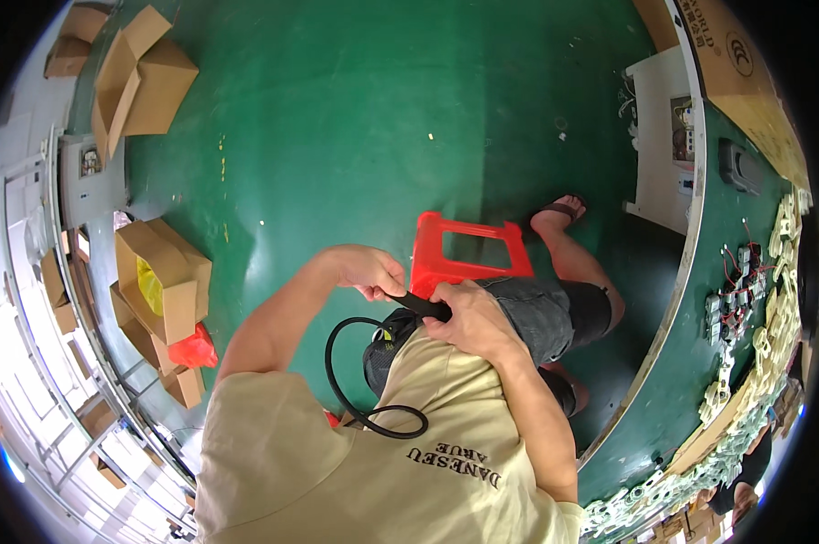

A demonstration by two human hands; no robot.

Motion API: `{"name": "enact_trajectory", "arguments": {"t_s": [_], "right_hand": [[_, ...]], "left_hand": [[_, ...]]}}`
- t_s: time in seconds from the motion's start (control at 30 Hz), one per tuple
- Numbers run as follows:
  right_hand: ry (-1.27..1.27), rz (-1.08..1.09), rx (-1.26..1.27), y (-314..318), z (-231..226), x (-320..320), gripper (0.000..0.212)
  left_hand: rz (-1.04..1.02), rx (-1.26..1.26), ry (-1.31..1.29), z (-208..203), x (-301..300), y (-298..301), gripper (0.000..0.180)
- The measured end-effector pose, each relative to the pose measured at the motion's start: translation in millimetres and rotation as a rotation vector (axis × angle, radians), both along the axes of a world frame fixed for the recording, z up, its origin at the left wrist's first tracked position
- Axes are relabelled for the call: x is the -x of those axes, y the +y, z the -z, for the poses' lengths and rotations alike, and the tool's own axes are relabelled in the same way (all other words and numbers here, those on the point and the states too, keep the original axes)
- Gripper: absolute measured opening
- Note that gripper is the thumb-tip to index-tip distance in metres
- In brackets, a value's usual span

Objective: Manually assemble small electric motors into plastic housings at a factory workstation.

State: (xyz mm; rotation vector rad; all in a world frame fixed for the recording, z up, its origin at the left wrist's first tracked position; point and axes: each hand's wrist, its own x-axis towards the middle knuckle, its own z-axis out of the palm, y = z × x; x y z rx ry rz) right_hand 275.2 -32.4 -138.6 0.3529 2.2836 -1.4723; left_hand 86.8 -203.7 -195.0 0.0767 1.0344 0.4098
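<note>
My left hand is closed, its thumb and fingers pinching one end of a short black strap-like piece. The other end sits in my closed right hand, in front of my waist. I cannot make out exactly what the black piece is. Just below my hands, a dark pouch rests against my waist. A black cable loops out beside it and curls over the front of my beige shirt. Right beyond my hands stands a red plastic stool with a rectangular opening.
Open cardboard boxes stand on the green floor at the left, one holding something yellow. A red bag lies beside them. Along the right runs a green-topped workbench with several pale parts and wired pieces.
</note>
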Motion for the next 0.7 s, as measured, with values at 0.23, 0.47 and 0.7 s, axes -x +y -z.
{"name": "enact_trajectory", "arguments": {"t_s": [0.23, 0.47, 0.7], "right_hand": [[-0.019, -0.034, 0.006, 10.2, 1.1, -3.9, 0.033], [-0.028, -0.016, 0.025, 14.5, 6.2, -13.1, 0.038], [-0.030, -0.016, -0.026, 24.5, 2.6, -21.5, 0.035]], "left_hand": [[0.070, 0.048, 0.003, 1.3, -6.1, 5.4, 0.019], [0.030, -0.037, -0.053, 10.8, -7.9, -3.2, 0.021], [-0.052, -0.056, -0.124, 10.3, -17.3, -2.9, 0.026]]}}
